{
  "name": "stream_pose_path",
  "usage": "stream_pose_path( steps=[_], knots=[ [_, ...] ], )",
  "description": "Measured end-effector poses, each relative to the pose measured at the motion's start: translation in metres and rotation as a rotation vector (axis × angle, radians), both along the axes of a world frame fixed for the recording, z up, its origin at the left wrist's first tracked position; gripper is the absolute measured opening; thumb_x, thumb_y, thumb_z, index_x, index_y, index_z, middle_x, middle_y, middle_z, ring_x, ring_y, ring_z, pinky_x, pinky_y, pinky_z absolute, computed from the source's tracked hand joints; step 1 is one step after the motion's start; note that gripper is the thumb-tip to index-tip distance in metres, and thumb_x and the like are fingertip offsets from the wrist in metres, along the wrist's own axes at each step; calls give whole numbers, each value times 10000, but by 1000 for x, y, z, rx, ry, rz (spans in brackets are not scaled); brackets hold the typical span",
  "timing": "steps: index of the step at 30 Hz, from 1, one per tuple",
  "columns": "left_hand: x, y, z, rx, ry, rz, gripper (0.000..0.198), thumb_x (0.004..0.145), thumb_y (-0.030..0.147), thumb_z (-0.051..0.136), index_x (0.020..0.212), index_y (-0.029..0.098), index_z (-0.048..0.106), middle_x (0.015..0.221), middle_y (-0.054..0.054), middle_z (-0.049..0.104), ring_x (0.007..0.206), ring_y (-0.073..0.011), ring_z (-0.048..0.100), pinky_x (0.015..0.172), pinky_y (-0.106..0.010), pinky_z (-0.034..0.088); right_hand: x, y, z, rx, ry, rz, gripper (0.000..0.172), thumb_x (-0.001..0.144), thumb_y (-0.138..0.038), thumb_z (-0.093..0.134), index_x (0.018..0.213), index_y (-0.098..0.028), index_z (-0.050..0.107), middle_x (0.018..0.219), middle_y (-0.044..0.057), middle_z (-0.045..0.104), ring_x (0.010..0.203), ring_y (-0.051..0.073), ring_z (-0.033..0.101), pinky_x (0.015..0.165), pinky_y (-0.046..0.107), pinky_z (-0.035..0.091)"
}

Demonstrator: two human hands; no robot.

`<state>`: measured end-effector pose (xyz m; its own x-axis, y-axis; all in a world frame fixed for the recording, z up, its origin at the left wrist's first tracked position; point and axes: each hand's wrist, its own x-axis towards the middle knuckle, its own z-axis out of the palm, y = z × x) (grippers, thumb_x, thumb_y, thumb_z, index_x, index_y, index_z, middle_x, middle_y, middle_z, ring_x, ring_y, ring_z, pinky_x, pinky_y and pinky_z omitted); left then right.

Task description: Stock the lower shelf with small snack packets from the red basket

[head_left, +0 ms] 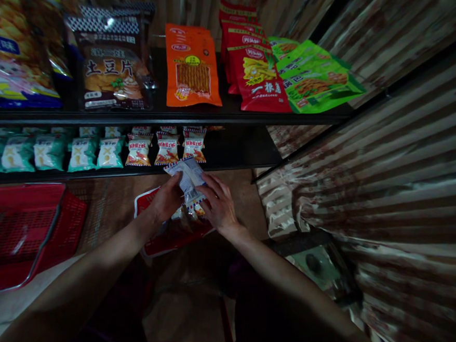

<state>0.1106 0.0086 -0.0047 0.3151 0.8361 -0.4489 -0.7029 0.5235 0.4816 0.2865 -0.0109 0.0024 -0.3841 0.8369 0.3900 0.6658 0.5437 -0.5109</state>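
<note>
A small snack bag [190, 178], its pale printed back turned up, is held between both hands over a red basket [159, 248]. My left hand [167, 197] grips its left side with the thumb on top. On its right side, my right hand [218, 200] has its fingers closed on the edge. Several more snack bags lie in the basket below, partly hidden by my hands. Just beyond, small white-and-red snack bags [167, 150] stand in rows on the lower shelf [237, 150].
Teal-and-white snack bags [50, 151] line the lower shelf's left part. Larger bags stand above: brown potato chips [112, 74], an orange bag [192, 69], red bags [254, 74] and green bags [316, 81]. Another red basket [57, 232] sits at left. A corrugated curtain [388, 166] hangs at right.
</note>
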Motion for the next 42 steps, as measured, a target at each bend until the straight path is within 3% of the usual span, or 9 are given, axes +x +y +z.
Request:
stream_pose_path(
  steps=[4, 7, 12, 17, 20, 26, 31, 38, 42],
  knots=[
    [3, -2, 10, 27, 60, 19, 390, 849, 489, 541, 1073, 188, 649, 1011, -74, 695, 992, -241, 629, 927, -397, 460, 4, -1, 2, -91, 178, -127, 286, 813, -168, 536, 1080, -235, 614, 1307, 78, 584, 1165, 226, 556, 982, 400, 447],
    [7, -5, 13, 53, 119, -21, 347, 839, 433, 573, 1084, 195, 639, 1064, -81, 683, 985, -229, 631, 945, -403, 444, 6, 0, -3, -236, 427, -263, 215, 840, -278, 534, 1045, -232, 582, 1144, 72, 657, 1018, 206, 625, 887, 359, 493],
    [16, -9, 3, 37, 286, 6, 300, 773, 310, 674, 1050, 202, 631, 1080, -70, 672, 985, -214, 627, 970, -420, 417, 5, 2, -10, -560, 1017, -434, 223, 776, -417, 594, 871, -234, 512, 796, -31, 652, 711, 134, 613, 680, 267, 503],
    [27, -18, -6, 49, 319, -57, 300, 722, 356, 742, 946, 175, 656, 1048, -95, 674, 956, -214, 630, 921, -393, 443, 0, -6, -1, -919, 1410, -536, 326, 678, -421, 727, 857, -236, 526, 762, -23, 670, 646, 142, 631, 631, 285, 503],
    [35, -23, -5, 61, 304, -133, 358, 696, 376, 764, 972, 174, 657, 1073, -104, 673, 963, -226, 632, 868, -370, 466, -4, -12, 1, -984, 1461, -556, 331, 647, -416, 767, 821, -219, 566, 757, -2, 685, 666, 153, 647, 655, 298, 514],
    [42, -20, -1, 62, 354, 4, 414, 653, 340, 785, 1000, 174, 631, 1054, -85, 685, 944, -219, 640, 825, -333, 475, -4, -18, 3, -1064, 1471, -496, 368, 539, -357, 834, 801, -189, 638, 790, 7, 701, 708, 134, 646, 728, 272, 510],
    [44, -16, -2, 50, 400, 40, 464, 641, 315, 783, 1049, 190, 599, 1107, -82, 672, 988, -222, 632, 806, -323, 490, 8, -19, 6, -1015, 1403, -471, 416, 507, -396, 850, 796, -184, 638, 807, -3, 688, 672, 100, 599, 658, 225, 470],
    [54, -20, 0, 116, 371, -25, 475, 662, 315, 773, 1088, 199, 597, 1194, -90, 650, 1119, -247, 597, 930, -354, 473, 24, -9, 1, -910, 1463, -564, 464, 455, -426, 859, 773, -195, 612, 730, -18, 644, 618, 103, 562, 577, 229, 440],
    [59, -19, -3, 125, 428, -37, 475, 681, 339, 755, 1108, 225, 582, 1199, -92, 643, 1084, -262, 612, 817, -344, 520, 30, -4, -3, -904, 1501, -568, 482, 431, -402, 870, 792, -195, 627, 715, -15, 652, 619, 118, 580, 587, 250, 466]
  ],
)
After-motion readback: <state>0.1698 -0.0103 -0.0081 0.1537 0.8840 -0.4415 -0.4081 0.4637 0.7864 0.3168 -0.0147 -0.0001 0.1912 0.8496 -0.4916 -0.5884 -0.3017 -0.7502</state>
